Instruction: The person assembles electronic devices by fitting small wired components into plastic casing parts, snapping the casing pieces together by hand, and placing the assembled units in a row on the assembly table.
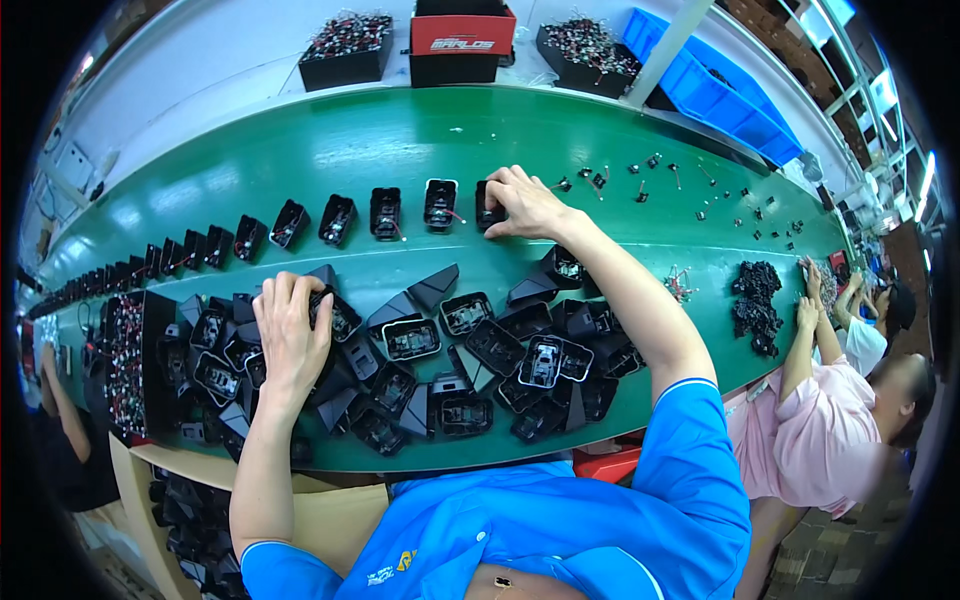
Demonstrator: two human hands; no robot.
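Note:
My right hand (528,205) reaches to the far side of the green work surface. Its thumb and fingers close round a black plastic housing (484,207) at the right end of a long row. Beside that one stands another open housing (440,204) with a thin red wire hanging out. My left hand (292,325) is at the near pile, fingers curled over a black housing (345,316) whose open side shows past the fingertips. Around it lie many similar housings (411,340), tumbled together, some face up and some on their sides.
Small wired parts (598,182) lie scattered at the right, beyond a heap of black pieces (757,305). A box of wired parts (140,365) stands left of the pile. Bins (345,70) and a blue crate (705,95) line the back. A co-worker in pink (810,430) sits at right.

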